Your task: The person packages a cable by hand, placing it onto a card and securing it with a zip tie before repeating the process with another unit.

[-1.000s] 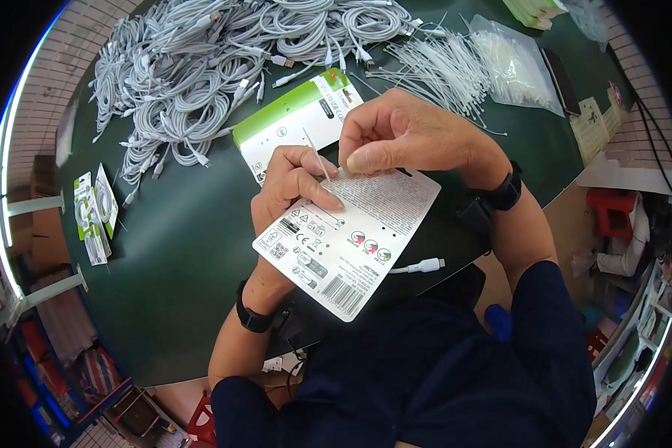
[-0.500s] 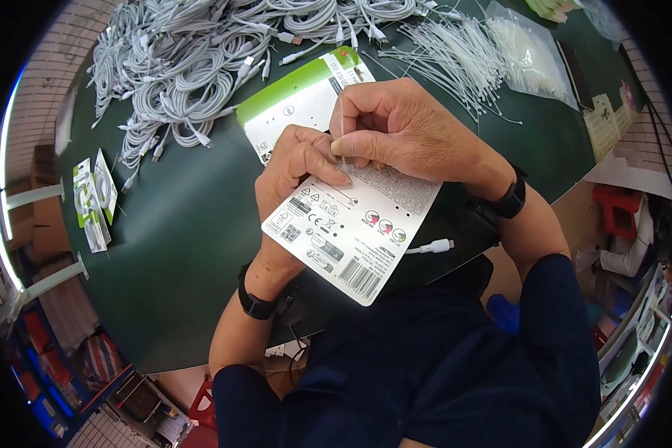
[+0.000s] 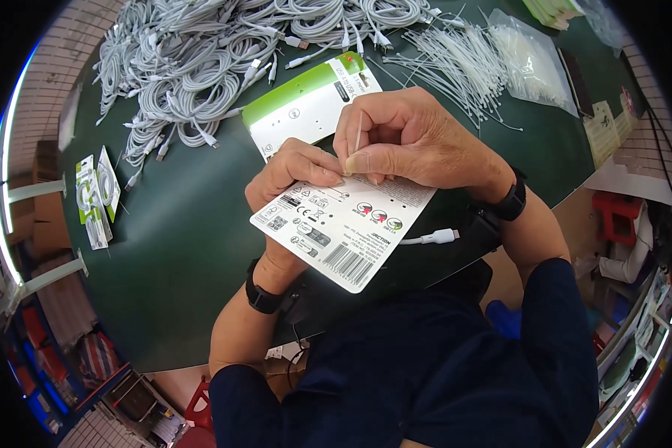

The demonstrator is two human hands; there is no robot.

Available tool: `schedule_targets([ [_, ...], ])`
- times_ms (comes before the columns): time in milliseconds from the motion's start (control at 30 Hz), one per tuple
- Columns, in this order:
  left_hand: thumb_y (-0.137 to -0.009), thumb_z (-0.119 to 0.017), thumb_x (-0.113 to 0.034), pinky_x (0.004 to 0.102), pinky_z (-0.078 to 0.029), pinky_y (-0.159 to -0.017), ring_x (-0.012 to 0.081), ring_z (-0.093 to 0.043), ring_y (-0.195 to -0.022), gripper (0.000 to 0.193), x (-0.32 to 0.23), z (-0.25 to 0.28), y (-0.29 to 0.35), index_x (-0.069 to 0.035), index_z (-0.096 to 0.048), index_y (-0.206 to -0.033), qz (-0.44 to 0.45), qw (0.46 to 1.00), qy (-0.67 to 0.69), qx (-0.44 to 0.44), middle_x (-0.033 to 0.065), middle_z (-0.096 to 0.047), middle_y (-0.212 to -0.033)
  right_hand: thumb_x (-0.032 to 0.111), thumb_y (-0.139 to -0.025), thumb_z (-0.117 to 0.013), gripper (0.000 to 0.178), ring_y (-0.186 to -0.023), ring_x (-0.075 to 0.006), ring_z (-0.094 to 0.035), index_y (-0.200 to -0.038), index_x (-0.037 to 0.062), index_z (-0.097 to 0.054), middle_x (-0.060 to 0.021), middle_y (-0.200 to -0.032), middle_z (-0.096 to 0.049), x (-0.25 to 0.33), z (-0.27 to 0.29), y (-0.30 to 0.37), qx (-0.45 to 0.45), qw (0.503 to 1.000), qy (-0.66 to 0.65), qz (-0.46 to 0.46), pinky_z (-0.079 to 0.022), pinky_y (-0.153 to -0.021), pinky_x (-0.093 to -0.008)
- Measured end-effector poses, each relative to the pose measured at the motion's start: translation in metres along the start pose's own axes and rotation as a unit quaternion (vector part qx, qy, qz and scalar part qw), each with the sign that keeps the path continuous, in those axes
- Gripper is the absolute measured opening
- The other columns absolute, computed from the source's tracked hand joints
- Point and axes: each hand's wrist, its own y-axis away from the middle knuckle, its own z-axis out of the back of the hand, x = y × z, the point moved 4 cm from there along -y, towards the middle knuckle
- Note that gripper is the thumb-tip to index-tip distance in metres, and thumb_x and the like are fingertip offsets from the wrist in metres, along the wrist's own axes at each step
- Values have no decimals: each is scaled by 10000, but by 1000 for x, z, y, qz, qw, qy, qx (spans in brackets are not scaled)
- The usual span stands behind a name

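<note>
My left hand (image 3: 293,173) grips the edge of a white printed packaging card (image 3: 322,231), its back side facing up. Its thumb lies near the card's top edge. Close against it, my right hand (image 3: 418,145) pinches a thin white cable tie (image 3: 360,133) between thumb and fingers at the card. A white cable plug (image 3: 439,237) sticks out from beneath the card's right side; the rest of that cable is hidden. Just beyond my hands another green and white packaging card (image 3: 287,112) lies on the table, partly covered by them.
Coiled grey-white cables (image 3: 194,82) are heaped at the far left of the dark green table (image 3: 172,284). Loose cable ties (image 3: 459,67) lie beside a clear bag (image 3: 530,63) at the far right. Packaged cables (image 3: 95,198) sit at the left edge.
The card in my left hand has tilted, its near edge moving up and left. My right hand has shifted slightly toward me, still pinching the cable tie.
</note>
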Motion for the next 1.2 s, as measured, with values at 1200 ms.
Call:
schedule_targets([
  [1200,-704,-842,-71,362,-543,-681,250,-678,-792,413,-37,1,-26,-63,-706,-1094,-117,860,-491,70,58,-689,-913,73,-799,-791,202,-783,-204,-694,-992,32,-747,-79,-896,-736,-5,26,4,-95,968,222,-74,-537,-701,-291],
])
